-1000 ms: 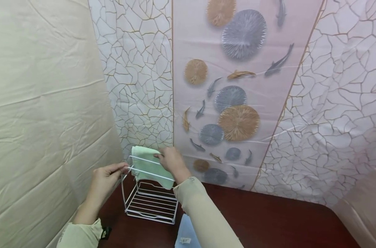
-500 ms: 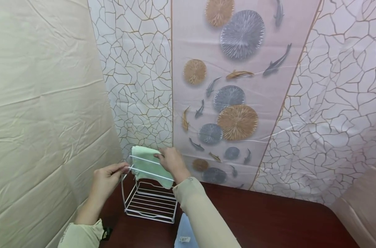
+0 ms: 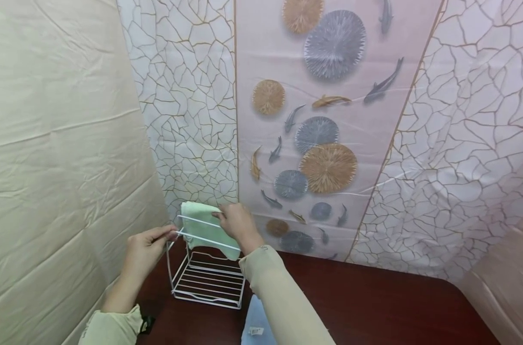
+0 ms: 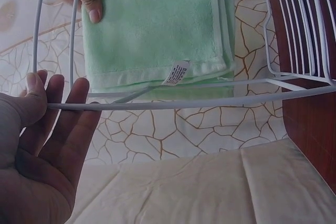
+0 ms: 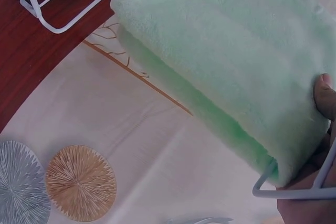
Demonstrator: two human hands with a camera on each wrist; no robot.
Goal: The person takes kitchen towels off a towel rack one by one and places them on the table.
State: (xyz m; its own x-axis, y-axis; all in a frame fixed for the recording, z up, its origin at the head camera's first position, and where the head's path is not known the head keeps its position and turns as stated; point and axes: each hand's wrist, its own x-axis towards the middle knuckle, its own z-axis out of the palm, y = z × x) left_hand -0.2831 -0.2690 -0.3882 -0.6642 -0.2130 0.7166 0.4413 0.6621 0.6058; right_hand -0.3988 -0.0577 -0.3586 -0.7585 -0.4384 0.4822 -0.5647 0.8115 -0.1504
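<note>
A white wire rack [image 4: 184, 103] with a slatted bottom shelf stands on the dark red table. My left hand [image 3: 142, 247] pinches its top left corner between thumb and fingers. Over a bar at the top of the rack hangs a folded light green towel [image 3: 201, 230], a small white label [image 4: 177, 72] near its edge. My right hand [image 3: 240, 225] grips the towel's upper right part, thumb pressed on the cloth. In the right wrist view the towel drapes in a fold around the bar, with the bar's end poking out.
A folded light blue cloth [image 3: 256, 314] with a white tag lies on the table [image 3: 365, 306] in front, partly under my right forearm. A beige hanging [image 3: 72, 143] rises close at the left. A patterned sheet [image 3: 197, 120] hangs behind the rack.
Both hands keep their hold on the rack and the towel, almost still. The whole head view has shifted slightly.
</note>
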